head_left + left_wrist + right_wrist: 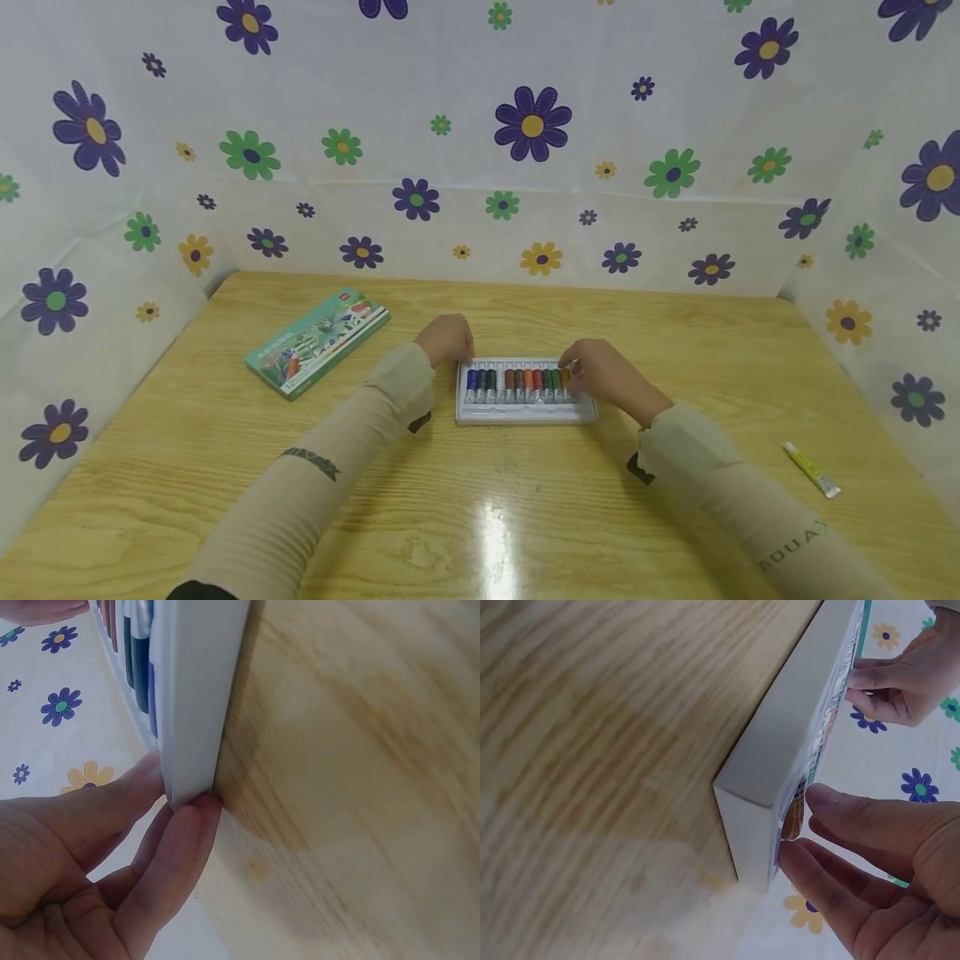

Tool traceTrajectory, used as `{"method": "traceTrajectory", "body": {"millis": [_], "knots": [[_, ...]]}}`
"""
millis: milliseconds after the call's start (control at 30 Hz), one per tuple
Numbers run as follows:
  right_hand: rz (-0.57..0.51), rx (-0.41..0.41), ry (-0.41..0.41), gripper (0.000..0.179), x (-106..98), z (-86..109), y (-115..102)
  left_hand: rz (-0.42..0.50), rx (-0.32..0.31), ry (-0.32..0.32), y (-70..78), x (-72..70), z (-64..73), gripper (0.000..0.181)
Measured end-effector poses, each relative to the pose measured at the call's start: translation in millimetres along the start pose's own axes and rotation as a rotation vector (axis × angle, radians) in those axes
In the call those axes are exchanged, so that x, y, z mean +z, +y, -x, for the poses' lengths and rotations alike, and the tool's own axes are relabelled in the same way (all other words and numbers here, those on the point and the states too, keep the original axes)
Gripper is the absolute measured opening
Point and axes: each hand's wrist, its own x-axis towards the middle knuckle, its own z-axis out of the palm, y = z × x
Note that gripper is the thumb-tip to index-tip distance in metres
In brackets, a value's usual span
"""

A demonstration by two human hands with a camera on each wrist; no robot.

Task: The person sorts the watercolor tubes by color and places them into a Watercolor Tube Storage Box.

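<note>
A shallow white tray with a row of paint tubes lies on the table before me. Dark blue and dark green tubes are at its left; red, orange, green and brown ones run to the right. My left hand pinches the tray's far left corner, thumb at the rim and fingers against the outer side. At the right end, my right hand has thumb and index finger at either end of a brown paint tube. The index fingertip is right at the tray's edge.
A green illustrated box lies at an angle on the table's left side. One yellow paint tube lies apart at the right. White cloth with printed flowers encloses the back and sides of the wooden table.
</note>
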Motion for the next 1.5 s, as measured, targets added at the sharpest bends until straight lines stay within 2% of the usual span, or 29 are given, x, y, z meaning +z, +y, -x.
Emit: {"method": "traceTrajectory", "body": {"millis": [267, 500, 700, 800, 933, 1067, 1233, 1333, 1500], "knots": [[0.006, -0.039, -0.001, 0.031, -0.4, 1.6, 0.4, -0.001, 0.009, 0.014, -2.3, 1.5, -3.5, 0.006], [0.02, -0.095, -0.005, 0.03, -0.1, 2.1, 4.3, -0.006, 0.007, 0.002, -2.3, 2.2, -3.8, 0.007], [0.032, -0.097, -0.02, 0.031, 0.1, 1.5, 5.5, 0.001, -0.008, -0.004, -0.9, 1.4, -2.7, 0.006], [0.071, -0.102, -0.016, 0.027, 1.6, 2.4, 5.6, 0.002, -0.011, -0.007, -0.8, 1.8, -2.5, 0.006], [0.151, -0.129, -0.019, 0.004, 4.2, 3.4, 4.9, -0.016, 0.013, 0.005, -1.1, 2.1, -1.7, 0.006], [0.216, -0.176, -0.014, 0.015, 5.6, 4.8, 3.6, -0.031, 0.034, 0.019, -1.6, 2.0, -0.5, 0.006], [0.271, -0.208, -0.015, 0.012, 8.1, 7.0, 3.5, -0.025, 0.03, 0.02, -1.6, 1.4, 1.2, 0.006], [0.273, -0.227, 0.0, 0.008, 9.2, 8.0, 4.4, -0.018, 0.024, 0.019, -1.5, 1.2, 1.3, 0.006], [0.193, -0.232, 0.027, 0.006, 10.8, 8.9, 8.6, -0.02, 0.025, 0.019, 0.1, 1.2, 1.3, 0.006]]}}
